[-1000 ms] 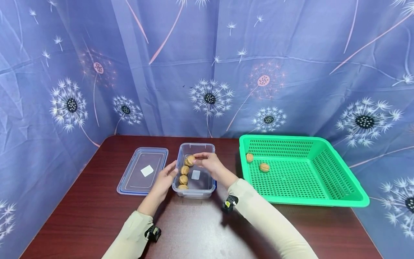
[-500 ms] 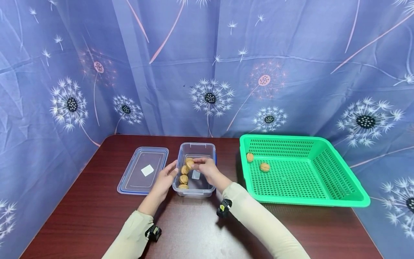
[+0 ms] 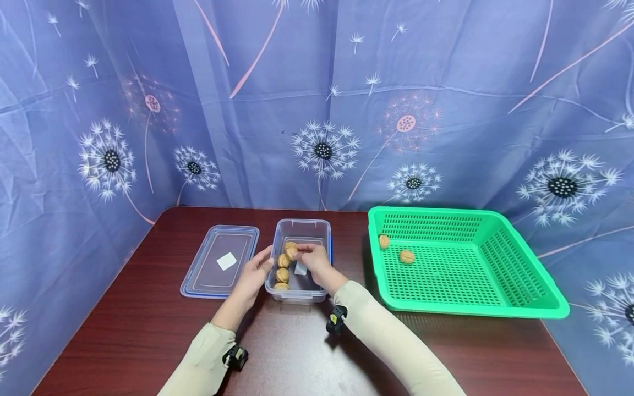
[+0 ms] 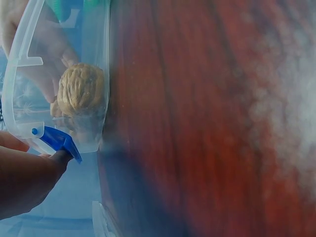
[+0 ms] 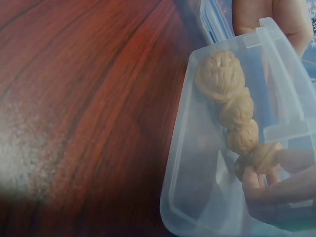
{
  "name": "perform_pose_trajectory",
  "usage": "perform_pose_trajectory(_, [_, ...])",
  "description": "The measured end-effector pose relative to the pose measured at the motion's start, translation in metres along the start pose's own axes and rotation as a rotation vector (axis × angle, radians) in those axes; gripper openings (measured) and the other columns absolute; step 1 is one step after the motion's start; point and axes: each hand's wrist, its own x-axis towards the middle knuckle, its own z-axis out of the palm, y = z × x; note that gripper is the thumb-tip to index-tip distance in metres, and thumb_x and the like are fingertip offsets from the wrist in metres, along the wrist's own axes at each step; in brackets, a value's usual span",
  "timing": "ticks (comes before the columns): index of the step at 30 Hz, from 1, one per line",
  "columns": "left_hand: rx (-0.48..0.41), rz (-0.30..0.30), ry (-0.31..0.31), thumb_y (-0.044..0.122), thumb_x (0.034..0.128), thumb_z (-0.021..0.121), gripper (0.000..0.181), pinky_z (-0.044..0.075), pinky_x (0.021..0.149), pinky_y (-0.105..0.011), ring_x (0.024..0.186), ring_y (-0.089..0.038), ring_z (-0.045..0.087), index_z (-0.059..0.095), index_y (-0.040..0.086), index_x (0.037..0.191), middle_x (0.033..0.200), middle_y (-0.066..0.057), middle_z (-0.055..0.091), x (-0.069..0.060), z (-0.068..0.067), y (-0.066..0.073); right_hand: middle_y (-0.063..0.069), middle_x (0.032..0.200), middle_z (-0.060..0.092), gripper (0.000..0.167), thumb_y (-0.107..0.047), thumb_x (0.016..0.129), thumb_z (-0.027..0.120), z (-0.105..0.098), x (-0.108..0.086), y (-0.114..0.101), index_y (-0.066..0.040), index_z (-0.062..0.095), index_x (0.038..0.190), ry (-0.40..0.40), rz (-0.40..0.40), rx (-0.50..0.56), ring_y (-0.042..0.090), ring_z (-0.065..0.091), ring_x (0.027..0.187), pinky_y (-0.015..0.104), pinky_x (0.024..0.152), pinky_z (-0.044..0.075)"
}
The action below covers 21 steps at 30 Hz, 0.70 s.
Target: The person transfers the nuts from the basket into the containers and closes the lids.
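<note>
In the head view, a clear plastic box point(image 3: 297, 295) stands mid-table with a row of walnuts point(image 3: 282, 275) along its left wall. My right hand point(image 3: 317, 264) reaches into the box and pinches a walnut point(image 5: 266, 155) between thumb and fingers, at the far end of that row. Another walnut point(image 5: 243, 167) shows just behind the pinched one, partly hidden by my fingertips. Outside the left wall, my left hand point(image 3: 252, 278) rests with fairly straight fingers against the box, its thumb by a blue side clasp point(image 4: 58, 139) in the left wrist view.
Left of the box lies its clear lid point(image 3: 218, 247) with blue edging and a white label. A green perforated basket point(image 3: 475, 308) stands at the right, holding two walnuts point(image 3: 407, 257). The dark red table point(image 3: 124, 319) meets a patterned blue curtain point(image 3: 277, 165) at the back.
My right hand has lowered the walnut slightly into the box, toward the row's far end, its wrist and forearm shifting left. My left hand has stayed at the box's side.
</note>
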Motion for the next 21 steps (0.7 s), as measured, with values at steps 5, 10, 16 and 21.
perform_pose_trajectory(5, [-0.008, 0.005, -0.002, 0.006, 0.1006, 0.043, 0.047, 0.025, 0.115, -0.047, 0.138, -0.036, 0.031, 0.034, -0.004, 0.146, 0.149, -0.025, 0.034, 0.0, 0.0, -0.001, 0.02, 0.102, 0.067, 0.028, 0.006, 0.086, 0.061, 0.002, 0.009, 0.008, 0.011, 0.063, 0.114, 0.027, 0.001, -0.019, 0.019, 0.062, 0.088, 0.029, 0.084, 0.053])
perform_pose_trajectory(10, [-0.014, 0.009, -0.007, 0.006, 0.1009, 0.043, 0.047, 0.024, 0.115, -0.047, 0.138, -0.036, 0.03, 0.034, -0.004, 0.146, 0.149, -0.025, 0.033, 0.0, 0.0, -0.001, 0.012, 0.092, 0.068, 0.022, -0.002, 0.083, 0.069, 0.0, 0.066, 0.066, 0.002, 0.068, 0.105, -0.001, -0.085, -0.008, 0.018, 0.063, 0.083, 0.028, 0.074, 0.055])
perform_pose_trajectory(16, [-0.012, 0.004, -0.008, 0.007, 0.1012, 0.043, 0.047, 0.023, 0.115, -0.047, 0.139, -0.035, 0.03, 0.034, -0.003, 0.146, 0.15, -0.025, 0.033, -0.001, 0.0, 0.0, 0.008, 0.092, 0.066, 0.023, -0.005, 0.084, 0.069, 0.004, 0.131, 0.132, -0.001, 0.067, 0.106, 0.034, -0.069, -0.056, 0.016, 0.063, 0.081, 0.026, 0.069, 0.054])
perform_pose_trajectory(21, [-0.013, 0.004, -0.008, 0.007, 0.1014, 0.043, 0.048, 0.023, 0.115, -0.047, 0.139, -0.036, 0.03, 0.033, -0.003, 0.147, 0.15, -0.025, 0.032, -0.001, 0.001, 0.001, 0.003, 0.091, 0.067, 0.024, -0.013, 0.078, 0.078, 0.005, 0.2, 0.196, -0.012, 0.07, 0.101, 0.03, -0.042, -0.043, 0.015, 0.064, 0.081, 0.027, 0.068, 0.055])
